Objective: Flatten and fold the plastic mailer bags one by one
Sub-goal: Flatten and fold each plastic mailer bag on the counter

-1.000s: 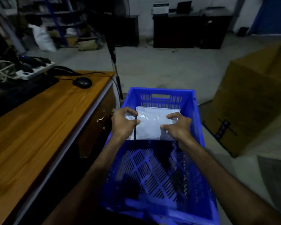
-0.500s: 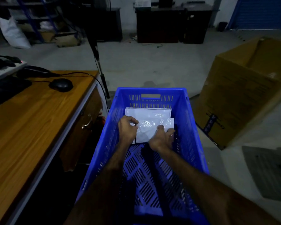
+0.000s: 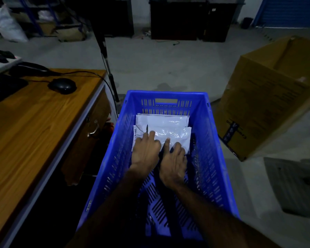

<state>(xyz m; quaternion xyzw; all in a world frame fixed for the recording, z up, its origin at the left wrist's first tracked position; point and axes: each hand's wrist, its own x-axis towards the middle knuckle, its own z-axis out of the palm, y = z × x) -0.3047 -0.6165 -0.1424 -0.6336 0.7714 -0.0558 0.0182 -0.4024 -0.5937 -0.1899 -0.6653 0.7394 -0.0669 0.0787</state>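
A folded white plastic mailer bag (image 3: 177, 136) lies at the far end of the blue crate (image 3: 211, 149), on top of a small stack of folded mailers (image 3: 163, 120). My left hand (image 3: 146, 149) rests palm down on the top bag's left part, fingers spread. Beside it, my right hand (image 3: 173, 161) presses flat on the bag's near edge, thumb stretched onto the plastic. Neither hand grips the bag. The bag's near left corner is hidden under my hands.
A wooden desk (image 3: 34, 126) with a black mouse (image 3: 62, 85) stands to the left of the crate. A large open cardboard box (image 3: 268, 104) sits on the floor at the right. A grey mat (image 3: 293, 187) lies at the near right.
Both hands lowered the folded bag onto the stack, let go of its edges and now lie flat on it, closer together. The view has tilted further down.
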